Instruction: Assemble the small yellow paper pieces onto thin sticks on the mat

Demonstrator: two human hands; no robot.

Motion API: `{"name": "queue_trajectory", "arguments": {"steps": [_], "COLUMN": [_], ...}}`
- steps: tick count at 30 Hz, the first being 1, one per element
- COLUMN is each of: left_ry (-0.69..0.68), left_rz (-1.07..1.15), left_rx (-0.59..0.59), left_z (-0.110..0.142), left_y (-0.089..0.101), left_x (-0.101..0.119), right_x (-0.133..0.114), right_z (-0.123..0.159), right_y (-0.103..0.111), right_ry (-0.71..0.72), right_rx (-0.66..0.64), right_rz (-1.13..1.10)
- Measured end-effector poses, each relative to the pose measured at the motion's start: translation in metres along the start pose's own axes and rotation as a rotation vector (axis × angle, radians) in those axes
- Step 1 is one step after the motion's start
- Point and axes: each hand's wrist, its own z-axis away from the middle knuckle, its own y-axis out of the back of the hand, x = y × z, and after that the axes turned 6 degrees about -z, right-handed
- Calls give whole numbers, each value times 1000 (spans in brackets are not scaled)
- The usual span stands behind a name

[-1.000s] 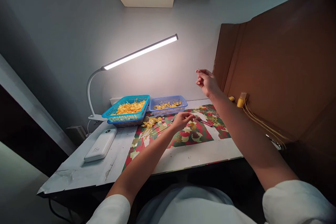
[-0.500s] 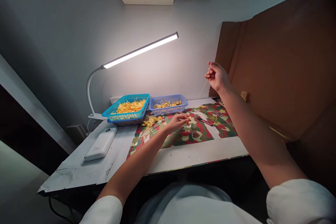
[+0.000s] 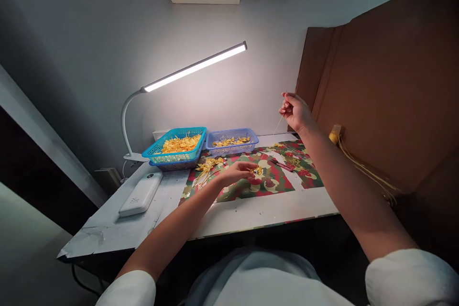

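Observation:
My left hand (image 3: 237, 173) is low over the camouflage-patterned mat (image 3: 276, 184), its fingers closed on a small yellow-gold piece (image 3: 257, 170) that looks like a petal ornament. Raised to the right, near the wall, my right hand (image 3: 297, 112) pinches a thin yellow thread (image 3: 278, 125). The thread slants down and left from the fingers; its lower end is too fine to follow. Pliers with red handles (image 3: 284, 166) lie on the mat right of the left hand. Behind that wrist rests a bunch of yellow stemmed pieces (image 3: 207, 168).
A turquoise basket (image 3: 150, 155) of yellow petal-like pieces and a lavender basket (image 3: 233, 149) of gold pieces stand at the back. A lit lamp (image 3: 195, 67) arches above them. At left lies a white power bank (image 3: 141, 194). Cardboard (image 3: 380, 86) walls the right side, with yellow strands (image 3: 366, 169) beside it.
My right hand has come down slightly, still pinching the thread. The left hand has turned a little, showing more of the yellow-gold piece. The view has shifted slightly.

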Motion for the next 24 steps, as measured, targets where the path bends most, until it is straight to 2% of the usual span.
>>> {"name": "queue_trajectory", "arguments": {"steps": [3, 7, 11, 18, 24], "left_ry": [-32, -119, -114, -185, -267], "left_rz": [-34, 16, 61, -104, -385], "left_rx": [97, 250, 377, 400, 271], "left_z": [3, 4, 4, 4, 11], "left_y": [8, 10, 8, 14, 10], "left_x": [-7, -16, -22, -30, -23], "right_x": [5, 9, 9, -5, -4], "right_z": [8, 22, 38, 52, 47], "right_y": [4, 9, 8, -7, -12], "right_ry": [-9, -8, 30, 100, 97], "right_rx": [2, -19, -51, -76, -81], "right_rz": [-5, -11, -27, 84, 112]}}
